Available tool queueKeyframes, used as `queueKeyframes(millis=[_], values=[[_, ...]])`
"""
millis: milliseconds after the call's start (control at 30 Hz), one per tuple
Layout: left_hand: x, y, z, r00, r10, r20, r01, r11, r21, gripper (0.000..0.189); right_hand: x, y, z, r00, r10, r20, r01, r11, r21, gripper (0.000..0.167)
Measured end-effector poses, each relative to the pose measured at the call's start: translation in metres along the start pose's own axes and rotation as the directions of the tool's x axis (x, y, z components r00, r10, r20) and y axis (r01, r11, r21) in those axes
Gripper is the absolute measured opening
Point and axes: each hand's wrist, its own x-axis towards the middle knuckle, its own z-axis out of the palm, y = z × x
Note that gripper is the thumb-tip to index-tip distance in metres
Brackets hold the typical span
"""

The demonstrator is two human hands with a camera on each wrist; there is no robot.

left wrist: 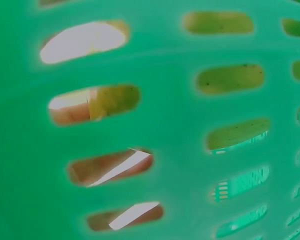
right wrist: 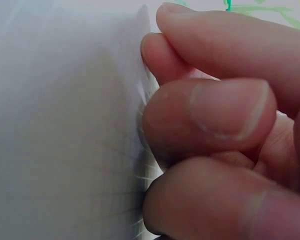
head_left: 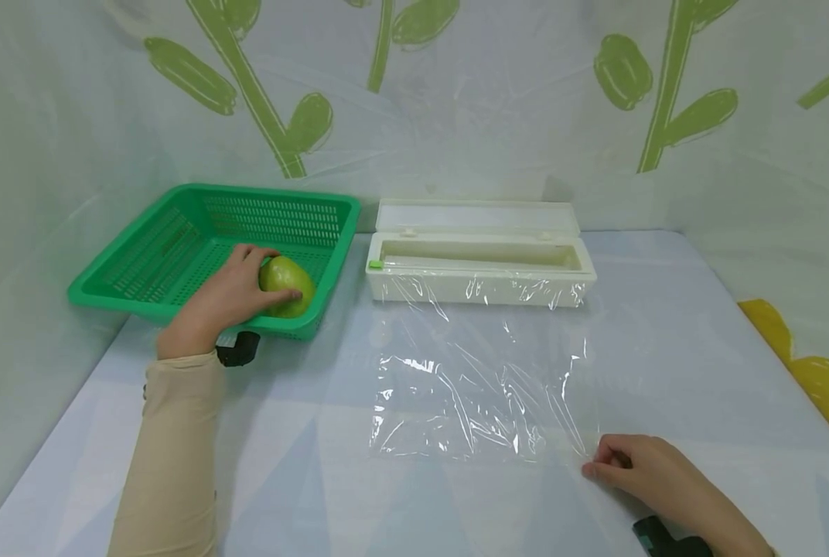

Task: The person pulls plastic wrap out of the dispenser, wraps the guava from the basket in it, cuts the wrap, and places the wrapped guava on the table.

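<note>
In the head view, my left hand (head_left: 230, 290) holds a yellow-green, speckled, pear-like fruit (head_left: 291, 285), with the thumb along its near side. Both are inside the green plastic basket (head_left: 118, 298), at its right end. Through the basket's slots in the left wrist view, parts of the fruit (left wrist: 231, 79) show. A clear sheet of plastic wrap (head_left: 449, 387) runs from the white wrap dispenser (head_left: 480, 290) toward me over the table. At its near right corner, my right hand (head_left: 654, 472) pinches the film between thumb and index finger. Curled fingers (right wrist: 215, 110) fill the right wrist view.
The dispenser's lid (head_left: 477, 216) stands raised at the back, and a small green slider (head_left: 376, 264) sits on its left end. Behind the table (head_left: 303, 464) hangs a pale curtain (head_left: 498, 100) with a green leaf print.
</note>
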Motion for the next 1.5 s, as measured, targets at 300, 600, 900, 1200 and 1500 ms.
queueKeyframes(millis=[300, 600, 900, 1200, 1500], values=[[-0.0022, 0.0012, 0.0002, 0.998, -0.015, 0.059, 0.016, 1.000, -0.019, 0.095, -0.0004, -0.0010, 0.0015, 1.000, 0.000, 0.011, -0.001, 1.000, 0.009, 0.031], [-0.0035, 0.0011, 0.0029, 1.000, 0.000, 0.031, -0.001, 1.000, 0.028, 0.087, -0.0005, -0.0014, 0.0014, 1.000, 0.015, 0.013, -0.015, 1.000, 0.003, 0.030], [0.0011, 0.0024, 0.0014, 0.998, 0.042, 0.035, -0.042, 0.999, 0.001, 0.078, -0.0012, -0.0023, 0.0027, 0.999, 0.045, 0.005, -0.045, 0.999, 0.010, 0.029], [0.0018, 0.0000, 0.0034, 0.998, 0.060, 0.021, -0.061, 0.998, 0.017, 0.072, -0.0018, -0.0033, 0.0005, 1.000, 0.020, 0.005, -0.020, 1.000, 0.009, 0.029], [0.0012, 0.0014, 0.0018, 0.998, 0.054, -0.015, -0.054, 0.998, -0.008, 0.072, -0.0034, -0.0043, -0.0011, 1.000, 0.004, -0.009, -0.004, 1.000, 0.003, 0.029]])
